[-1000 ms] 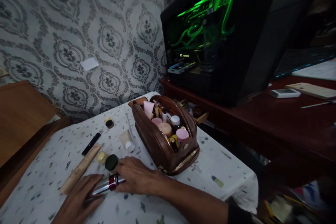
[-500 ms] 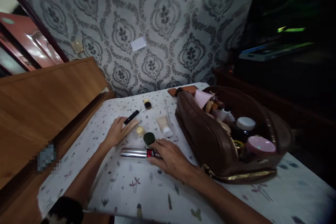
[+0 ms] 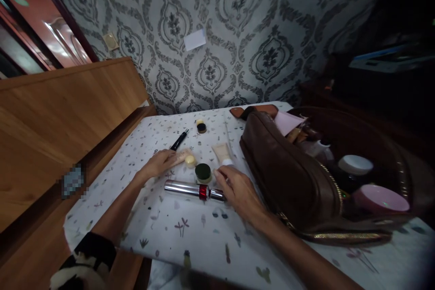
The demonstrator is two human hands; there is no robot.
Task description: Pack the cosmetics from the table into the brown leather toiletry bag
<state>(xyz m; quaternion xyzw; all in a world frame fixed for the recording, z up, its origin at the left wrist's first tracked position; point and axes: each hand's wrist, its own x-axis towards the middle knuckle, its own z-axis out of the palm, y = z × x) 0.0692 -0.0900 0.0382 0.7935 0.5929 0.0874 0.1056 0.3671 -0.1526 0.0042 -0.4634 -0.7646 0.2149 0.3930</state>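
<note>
My left hand (image 3: 158, 164) lies low over the table, its fingers closed on the near end of a slim beige tube (image 3: 181, 157). Just beyond its fingertips is a black pen-like stick (image 3: 179, 140). A round cream-yellow piece (image 3: 190, 161) sits by the tube. My right hand (image 3: 239, 192) has loosely bent fingers and no object visible in it. It is close to the end of a silver mascara-like tube with a red band (image 3: 185, 188). A cream squeeze tube (image 3: 222, 152) with a white cap lies above that hand, and a dark green-lidded jar (image 3: 203, 172) is to its left.
A brown makeup bag (image 3: 285, 176) stands unzipped at the right, holding a white-lidded jar (image 3: 355, 164), a pink container (image 3: 380, 199) and bottles. A small dark-topped pot (image 3: 201, 128) is farther back. A wooden board (image 3: 71, 122) borders the left; a patterned wall (image 3: 210, 72) stands behind.
The view has shifted, moving the scene slightly right and up. My right hand has drawn back right from the silver tube, baring its dark end. My left fingers have pulled back along the beige tube.
</note>
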